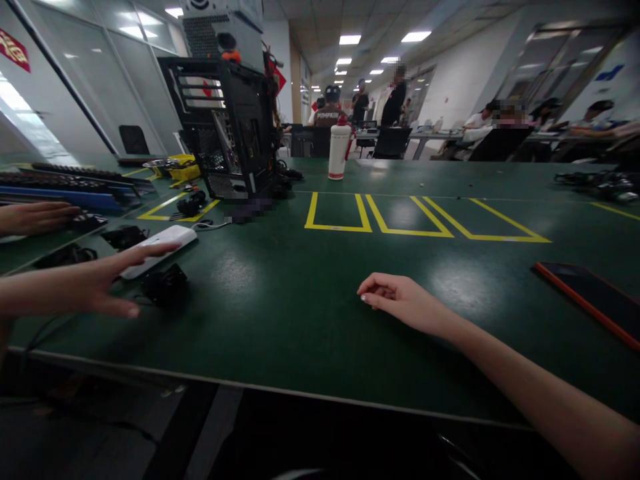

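My left hand (113, 277) is held over the left side of the green table (280, 320), fingers stretched out and thumb apart, with nothing in it. Beneath and beside it are a white power strip (183, 235) and a dark bundled object (165, 285), perhaps a cable or adapter. Whether the fingers touch the strip I cannot tell. Near the table's middle rests my right hand (395, 297), its fingers loosely curled in and the thumb close to them. Nothing shows in its grasp.
A black open computer case (240, 133) stands at the back left near a white tumbler (339, 152). Yellow tape outlines (337, 229) mark the table. An orange-edged phone (590, 293) lies right; black cables (600, 187) lie behind it. Another person's hand (37, 218) is far left.
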`<state>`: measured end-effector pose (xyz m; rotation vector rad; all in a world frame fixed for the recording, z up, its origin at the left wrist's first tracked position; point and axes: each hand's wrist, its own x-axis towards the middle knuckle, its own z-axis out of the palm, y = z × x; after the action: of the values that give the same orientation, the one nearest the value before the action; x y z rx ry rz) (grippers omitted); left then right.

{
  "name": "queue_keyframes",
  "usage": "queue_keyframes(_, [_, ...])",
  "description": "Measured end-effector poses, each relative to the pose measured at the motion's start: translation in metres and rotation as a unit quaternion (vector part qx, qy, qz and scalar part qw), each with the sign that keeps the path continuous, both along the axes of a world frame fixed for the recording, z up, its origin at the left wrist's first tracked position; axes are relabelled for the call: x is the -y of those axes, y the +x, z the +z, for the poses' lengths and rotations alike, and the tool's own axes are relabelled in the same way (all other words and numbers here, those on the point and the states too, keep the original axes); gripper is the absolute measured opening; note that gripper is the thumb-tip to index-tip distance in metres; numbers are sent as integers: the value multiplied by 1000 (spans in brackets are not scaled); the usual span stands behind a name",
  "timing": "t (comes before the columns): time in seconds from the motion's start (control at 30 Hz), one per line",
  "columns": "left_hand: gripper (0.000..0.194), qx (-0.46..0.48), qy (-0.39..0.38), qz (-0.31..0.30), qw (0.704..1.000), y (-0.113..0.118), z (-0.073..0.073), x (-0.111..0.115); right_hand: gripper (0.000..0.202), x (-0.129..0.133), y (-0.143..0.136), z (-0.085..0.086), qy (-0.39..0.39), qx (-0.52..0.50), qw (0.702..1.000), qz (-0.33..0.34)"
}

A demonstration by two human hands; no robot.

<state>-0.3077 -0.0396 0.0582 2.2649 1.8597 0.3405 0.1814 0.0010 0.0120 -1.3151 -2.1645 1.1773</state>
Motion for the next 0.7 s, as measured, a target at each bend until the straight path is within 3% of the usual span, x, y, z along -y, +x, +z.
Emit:
queue_keyframes(0.07, [90, -23, -55, -49, 997, 13, -19, 10, 21, 1, 0, 1, 6, 1, 1000, 4])
queue_keyframes(0.17, [76, -5, -26, -50, 998, 20, -39, 12, 20, 2, 1, 2, 16, -1, 1000, 10])
queue_keyframes(0.27, [56, 23, 5, -54, 998, 30, -47, 7, 20, 2, 2, 2, 22, -1, 1000, 14])
queue_keyframes(0.37, [48, 51, 5, -66, 997, 57, -50, 1, 20, 1, 1, -1, 40, 6, 999, 16])
queue_keyframes(0.5, [45, 95, 20, -105, 990, 123, -55, -19, 20, 2, -4, -3, 73, -4, 997, 10])
queue_keyframes(0.7, [41, 162, 59, -168, 971, 253, -65, -65, 35, 0, -15, -12, 141, -66, 987, -26])
